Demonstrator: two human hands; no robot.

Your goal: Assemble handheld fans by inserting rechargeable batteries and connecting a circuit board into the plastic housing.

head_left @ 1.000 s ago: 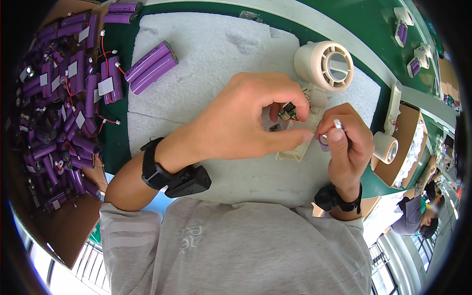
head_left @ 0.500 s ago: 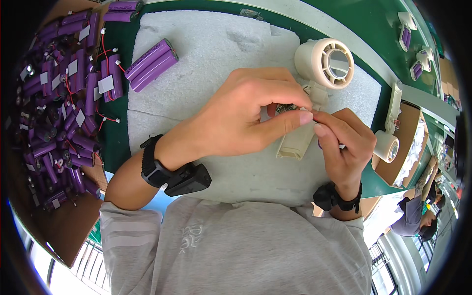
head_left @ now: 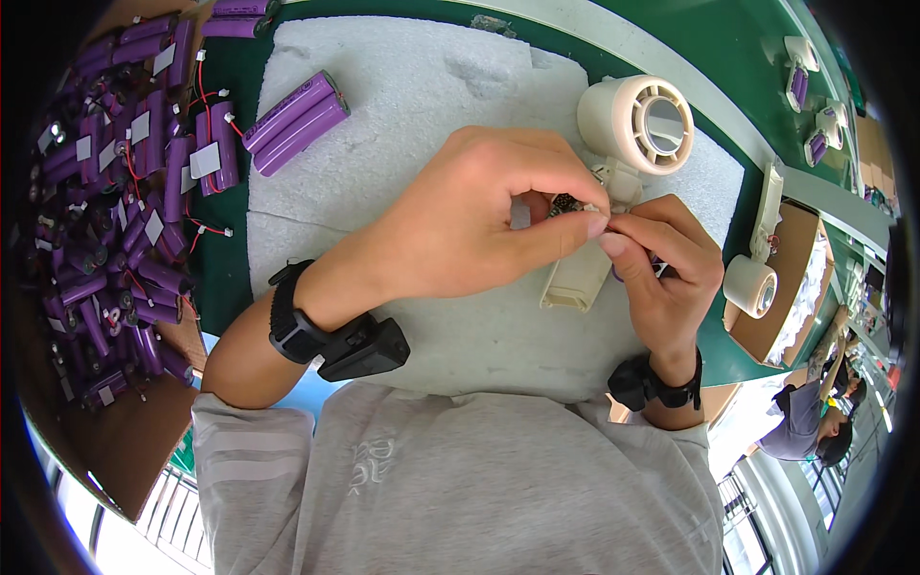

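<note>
A cream handheld fan with a round head (head_left: 634,125) lies on the white foam pad, its handle shell (head_left: 572,278) opened beneath my hands. My left hand (head_left: 498,211) reaches across from the left, thumb and forefinger pinched on a small white connector (head_left: 590,209) beside a dark circuit board (head_left: 563,203). Against those fingertips, my right hand (head_left: 671,264) is closed with thumb and forefinger together; what they pinch is hidden. Purple shows behind its fingers, probably part of a battery pack. A purple two-cell battery pack (head_left: 297,123) rests on the foam to the left.
A cardboard box (head_left: 158,422) at the left holds many purple battery packs with red and black wires. The foam pad (head_left: 383,67) covers the green table. At right are another fan (head_left: 750,286) and a cardboard box (head_left: 795,278). Another person (head_left: 805,422) works farther right.
My right hand has shifted slightly left and up, its fingertips now closer to my left fingertips. My left hand stays pinched in nearly the same place. The fan has barely moved.
</note>
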